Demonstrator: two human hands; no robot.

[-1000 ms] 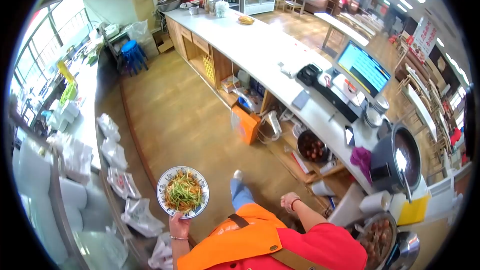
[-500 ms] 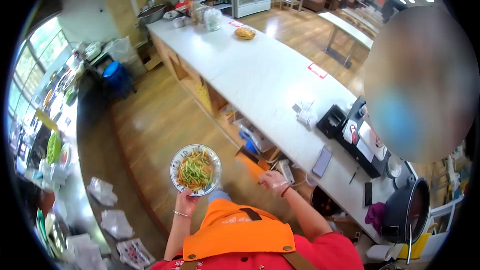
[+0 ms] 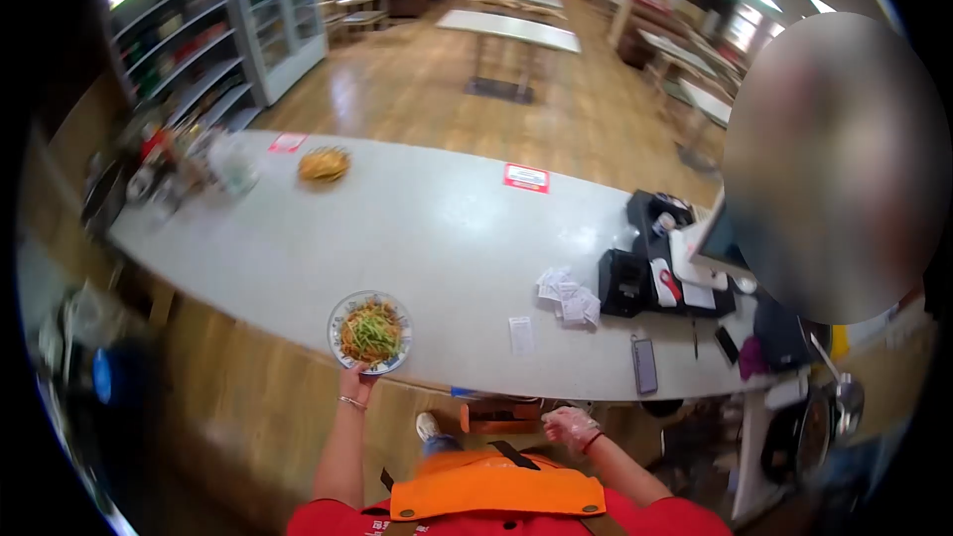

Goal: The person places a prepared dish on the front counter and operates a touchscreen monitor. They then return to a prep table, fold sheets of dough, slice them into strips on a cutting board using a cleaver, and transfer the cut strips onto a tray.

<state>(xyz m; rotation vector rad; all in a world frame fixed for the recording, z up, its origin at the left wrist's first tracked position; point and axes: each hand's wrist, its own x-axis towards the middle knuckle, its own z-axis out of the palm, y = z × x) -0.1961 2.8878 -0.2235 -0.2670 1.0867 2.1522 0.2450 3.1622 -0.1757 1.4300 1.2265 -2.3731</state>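
My left hand (image 3: 356,383), a bracelet at its wrist, grips the near rim of a patterned plate (image 3: 338,345). Noodles topped with green shreds (image 3: 371,332) fill the plate, which I hold at the counter's near edge; whether it touches the counter I cannot tell. Low beside that edge, my right hand (image 3: 572,427) wears a clear plastic glove and is closed on what looks like a cleaver (image 3: 499,418). Its broad, flat blade appears orange-brown and points left; the fingers cover its handle.
The long white counter (image 3: 437,238) carries a flat golden food stack (image 3: 325,166), paper slips (image 3: 569,298), a black printer (image 3: 624,283) and a phone (image 3: 644,365). Jars and bags crowd its left end. A blue bin (image 3: 117,375) stands at left. Dining tables (image 3: 509,32) stand beyond.
My view has turned right to face the counter. The plate has come from over the floor to the counter's edge. My right hand still holds the cleaver, now lower in view.
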